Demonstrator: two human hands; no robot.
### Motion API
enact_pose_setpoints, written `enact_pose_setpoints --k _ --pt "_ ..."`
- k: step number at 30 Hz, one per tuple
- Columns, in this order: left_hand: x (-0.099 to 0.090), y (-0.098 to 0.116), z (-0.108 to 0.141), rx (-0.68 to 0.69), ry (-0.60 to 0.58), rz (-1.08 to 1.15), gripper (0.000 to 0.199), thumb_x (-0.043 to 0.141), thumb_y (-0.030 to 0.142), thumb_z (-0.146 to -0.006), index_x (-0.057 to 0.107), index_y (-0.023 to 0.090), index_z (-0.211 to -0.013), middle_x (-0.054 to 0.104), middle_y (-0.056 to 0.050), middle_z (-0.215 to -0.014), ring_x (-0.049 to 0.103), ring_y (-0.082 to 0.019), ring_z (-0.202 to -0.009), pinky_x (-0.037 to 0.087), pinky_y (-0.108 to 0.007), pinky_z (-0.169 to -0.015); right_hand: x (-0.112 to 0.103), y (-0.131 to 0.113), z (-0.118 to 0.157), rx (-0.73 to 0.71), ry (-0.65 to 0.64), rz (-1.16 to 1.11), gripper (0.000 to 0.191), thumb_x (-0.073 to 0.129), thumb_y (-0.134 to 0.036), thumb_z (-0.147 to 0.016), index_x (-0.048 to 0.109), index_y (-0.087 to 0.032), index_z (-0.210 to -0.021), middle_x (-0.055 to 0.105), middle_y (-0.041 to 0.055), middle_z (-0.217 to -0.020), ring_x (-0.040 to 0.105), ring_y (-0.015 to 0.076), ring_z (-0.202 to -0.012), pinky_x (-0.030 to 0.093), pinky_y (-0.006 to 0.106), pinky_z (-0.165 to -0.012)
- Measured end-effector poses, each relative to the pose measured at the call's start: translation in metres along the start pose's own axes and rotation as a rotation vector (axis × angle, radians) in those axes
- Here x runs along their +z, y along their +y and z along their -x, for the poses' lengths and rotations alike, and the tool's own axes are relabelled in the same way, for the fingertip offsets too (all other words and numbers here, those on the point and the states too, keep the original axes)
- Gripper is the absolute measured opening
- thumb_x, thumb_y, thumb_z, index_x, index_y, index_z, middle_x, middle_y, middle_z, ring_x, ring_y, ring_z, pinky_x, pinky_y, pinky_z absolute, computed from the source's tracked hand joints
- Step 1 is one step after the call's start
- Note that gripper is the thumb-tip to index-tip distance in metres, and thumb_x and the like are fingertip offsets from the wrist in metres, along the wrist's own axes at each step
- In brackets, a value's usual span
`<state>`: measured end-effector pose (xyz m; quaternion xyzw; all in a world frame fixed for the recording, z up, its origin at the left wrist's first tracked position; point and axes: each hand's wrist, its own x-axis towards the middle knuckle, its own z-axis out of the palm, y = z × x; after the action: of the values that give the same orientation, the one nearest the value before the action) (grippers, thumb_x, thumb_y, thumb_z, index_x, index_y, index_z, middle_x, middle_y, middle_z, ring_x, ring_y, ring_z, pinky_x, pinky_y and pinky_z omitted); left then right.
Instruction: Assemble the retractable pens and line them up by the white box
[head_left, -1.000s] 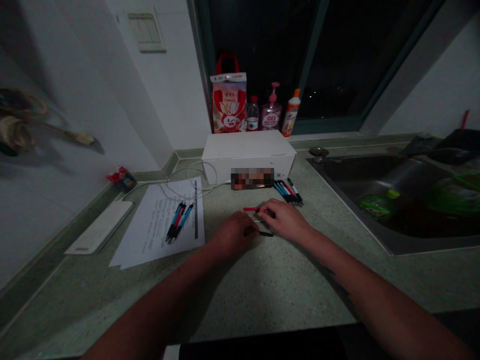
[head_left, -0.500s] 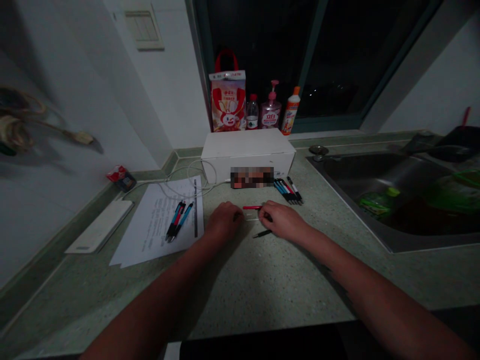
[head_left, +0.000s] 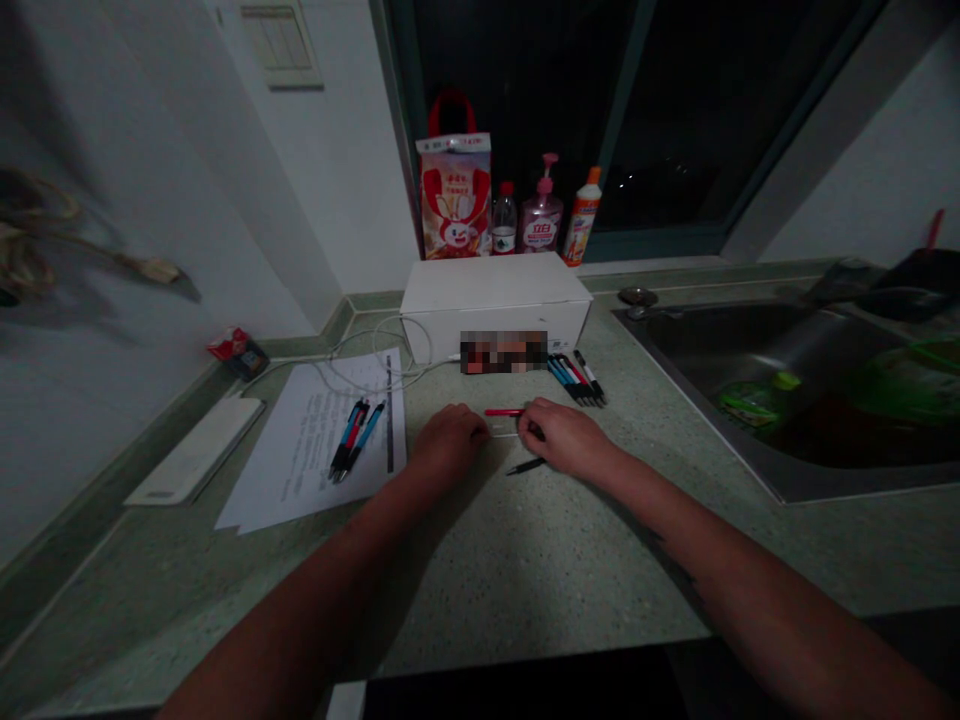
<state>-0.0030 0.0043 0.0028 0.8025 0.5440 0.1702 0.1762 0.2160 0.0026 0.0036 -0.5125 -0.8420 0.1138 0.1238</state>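
Well, just in front of the white cardboard box (head_left: 495,290), the left hand (head_left: 448,440) lies curled beside a clear plastic tube (head_left: 504,430). The right hand (head_left: 566,438) covers the tube's far end, its fingers bent over it; whether either hand grips, I cannot tell. A red-ended refill (head_left: 501,412) lies just behind the tube, a thin black pen part (head_left: 525,466) just nearer.

Pens (head_left: 349,440) lie on papers (head_left: 285,480), left of a steel sink (head_left: 720,345).
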Motion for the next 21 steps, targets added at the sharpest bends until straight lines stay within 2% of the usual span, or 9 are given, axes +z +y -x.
enact_pose_setpoints --k 5,11,17,21 --pt "0.006 0.001 0.001 0.039 0.015 0.002 0.019 0.062 0.013 -0.090 0.078 0.020 -0.084 0.070 -0.009 -0.089 0.061 -0.024 -0.090 0.047 -0.035 -0.085 0.002 -0.002 -0.001 -0.027 -0.011 -0.010 0.010 0.061 -0.016 -0.095 0.069 -0.020 -0.091 0.066 0.0059 -0.095 0.063 0.0180 -0.081 0.041 0.028 -0.071" --pt "0.010 0.005 0.003 0.094 -0.002 -0.101 0.023 0.054 0.016 -0.095 0.076 0.018 -0.089 0.070 -0.010 -0.094 0.061 -0.025 -0.094 0.046 -0.036 -0.084 0.003 -0.008 -0.001 -0.043 -0.019 0.000 0.011 0.059 -0.018 -0.097 0.069 -0.020 -0.092 0.066 0.0057 -0.095 0.063 0.0185 -0.082 0.041 0.028 -0.071" --pt "0.012 0.006 0.004 0.098 0.007 -0.109 0.021 0.055 0.018 -0.095 0.076 0.019 -0.092 0.071 -0.010 -0.095 0.062 -0.026 -0.095 0.047 -0.036 -0.085 0.005 -0.008 -0.001 -0.041 -0.017 -0.033 0.009 0.062 -0.020 -0.097 0.070 -0.021 -0.093 0.067 0.0051 -0.097 0.065 0.0191 -0.085 0.042 0.029 -0.073" --pt "0.013 0.004 0.001 0.080 0.059 -0.104 0.020 0.058 0.020 -0.096 0.077 0.020 -0.101 0.071 -0.009 -0.100 0.062 -0.025 -0.100 0.047 -0.036 -0.089 0.004 -0.004 -0.003 0.004 0.079 -0.048 0.014 0.061 -0.027 -0.101 0.072 -0.021 -0.108 0.068 0.0066 -0.109 0.067 0.0197 -0.095 0.046 0.028 -0.078"
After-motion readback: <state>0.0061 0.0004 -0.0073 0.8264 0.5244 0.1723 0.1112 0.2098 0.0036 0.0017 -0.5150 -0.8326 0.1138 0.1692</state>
